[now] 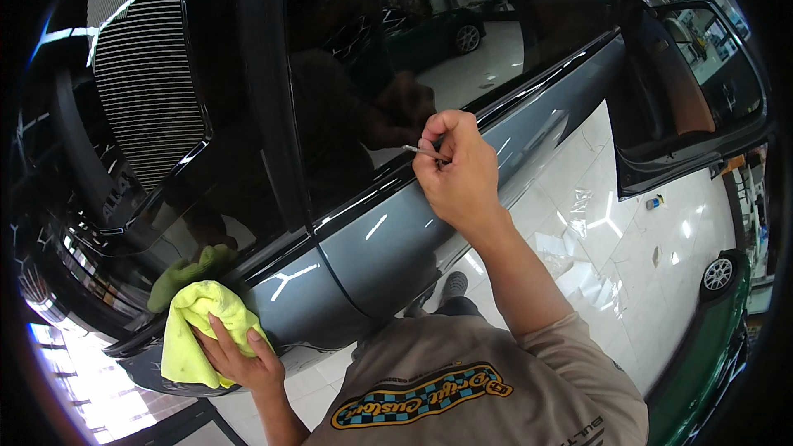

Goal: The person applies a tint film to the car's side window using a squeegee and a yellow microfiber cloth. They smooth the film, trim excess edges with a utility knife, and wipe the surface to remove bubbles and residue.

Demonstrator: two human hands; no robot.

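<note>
I am looking from afar into what seems a car workshop: a glossy grey-blue car fills my view, a black car door with brown inner trim hangs open, and a dark-green car with a silver-spoked wheel stands on shiny white floor tiles.

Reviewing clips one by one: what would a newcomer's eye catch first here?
First, the bright yellow cloth at lower left, under the left hand. Near the center, the right hand pinches a thin stick beside the grey car. The green car at lower right also stands out.
</note>
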